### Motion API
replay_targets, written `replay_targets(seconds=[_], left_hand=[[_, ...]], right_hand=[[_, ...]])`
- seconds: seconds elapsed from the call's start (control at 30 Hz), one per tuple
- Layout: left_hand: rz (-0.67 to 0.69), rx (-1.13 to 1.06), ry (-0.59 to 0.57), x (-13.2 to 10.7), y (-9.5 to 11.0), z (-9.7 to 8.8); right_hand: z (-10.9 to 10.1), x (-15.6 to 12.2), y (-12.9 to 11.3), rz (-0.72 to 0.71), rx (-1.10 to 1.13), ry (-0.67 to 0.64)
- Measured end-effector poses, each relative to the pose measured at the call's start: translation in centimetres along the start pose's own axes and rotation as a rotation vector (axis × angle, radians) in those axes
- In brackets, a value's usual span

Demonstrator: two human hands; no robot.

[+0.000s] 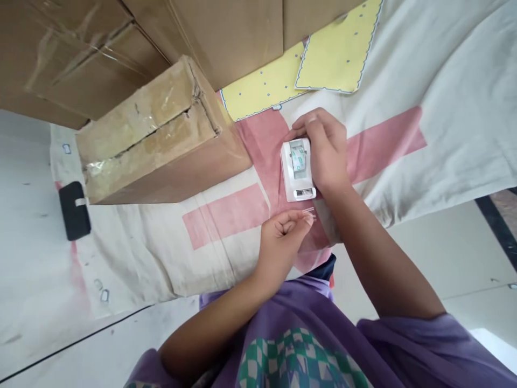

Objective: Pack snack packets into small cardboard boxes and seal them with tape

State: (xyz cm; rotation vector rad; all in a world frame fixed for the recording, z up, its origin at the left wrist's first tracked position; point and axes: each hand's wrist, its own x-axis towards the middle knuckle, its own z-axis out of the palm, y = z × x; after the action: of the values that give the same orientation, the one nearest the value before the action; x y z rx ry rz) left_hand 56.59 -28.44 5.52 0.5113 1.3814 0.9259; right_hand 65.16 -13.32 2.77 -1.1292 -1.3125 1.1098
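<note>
My right hand is closed around a small white rectangular device with a grey-green panel and a barcode label, holding it against the pink and white cloth. My left hand is just below it, thumb and fingers pinched on a thin clear strip that points toward the device's lower edge.
A taped cardboard box lies on the cloth at the left, with bigger boxes behind it. Two yellow dotted sheets lie beyond the device. A black object sits at the cloth's left edge on the pale floor.
</note>
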Motion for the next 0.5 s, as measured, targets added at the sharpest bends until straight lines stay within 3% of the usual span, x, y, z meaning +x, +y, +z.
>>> replay_targets(seconds=[0.1, 0.2, 0.37, 0.5], left_hand=[[0.050, 0.003, 0.001, -0.4, 0.8, -0.8], [0.167, 0.077, 0.014, -1.3, 2.2, -2.1], [0.554, 0.398, 0.001, -3.2, 4.3, -5.1], [0.804, 0.621, 0.086, -4.2, 4.8, -7.8]], right_hand=[[-1.0, -1.3, -1.4, -0.102, -0.236, 0.065], [-2.3, -3.9, -3.6, -0.194, -0.275, 0.041], [-2.7, -8.0, -7.6, -0.257, -0.213, -0.388], [-1.0, -8.9, -10.6, -0.403, -0.361, -0.590]])
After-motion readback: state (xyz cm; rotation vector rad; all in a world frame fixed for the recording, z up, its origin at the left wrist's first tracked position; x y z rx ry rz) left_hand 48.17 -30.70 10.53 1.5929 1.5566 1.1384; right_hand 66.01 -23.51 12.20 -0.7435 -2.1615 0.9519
